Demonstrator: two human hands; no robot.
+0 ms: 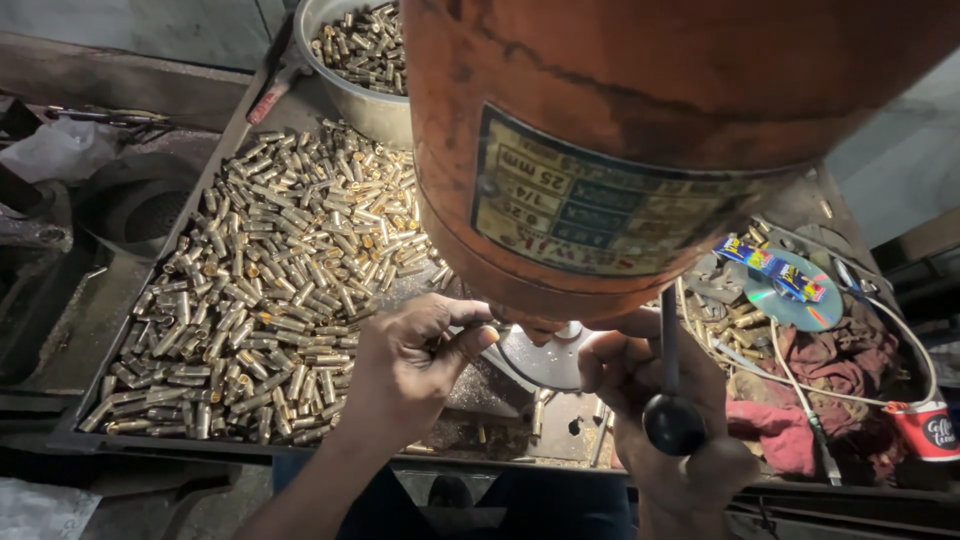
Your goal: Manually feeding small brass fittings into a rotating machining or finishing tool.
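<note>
brass pieces (260,290) heaped across tray (75,345), more in bowl (375,105); hands' grip hidden.

Off to my far side I see a metal bowl (372,112) of brass pieces at the top, a shiny disc (790,303) over reddish rags (835,365), and what looks like a red paper cup (926,431).

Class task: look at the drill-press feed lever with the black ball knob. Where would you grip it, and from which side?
Grip the round black knob at the lever's free end, coming from the near, operator's side. It fills a palm, and the right hand already sits beside it.
</note>
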